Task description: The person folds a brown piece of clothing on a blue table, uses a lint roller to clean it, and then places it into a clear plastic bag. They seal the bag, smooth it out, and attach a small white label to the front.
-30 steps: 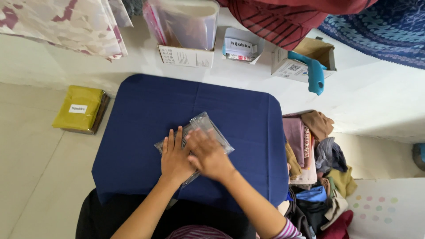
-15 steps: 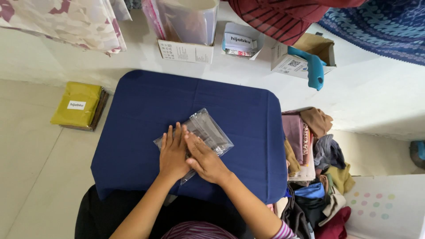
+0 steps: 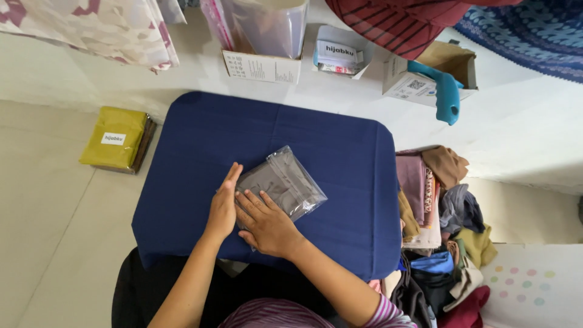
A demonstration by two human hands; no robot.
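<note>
A clear plastic bag with folded grey-brown cloth inside (image 3: 285,182) lies tilted on a small table covered in dark blue cloth (image 3: 340,146). My left hand (image 3: 222,205) rests edge-on against the bag's near left side, fingers straight and together. My right hand (image 3: 264,223) lies flat, palm down, on the bag's near end, fingers spread a little. Neither hand grips anything. The bag's far end is free and shiny.
A yellow packed bundle with a white label (image 3: 115,138) lies on the floor at left. Cardboard boxes (image 3: 262,64) and a teal handheld tool (image 3: 446,94) stand beyond the table. A pile of folded coloured cloths (image 3: 440,212) sits at right.
Both hands have slid toward me along the bag, from its middle to its near end. The bag lies flatter and more of its far part shows.
</note>
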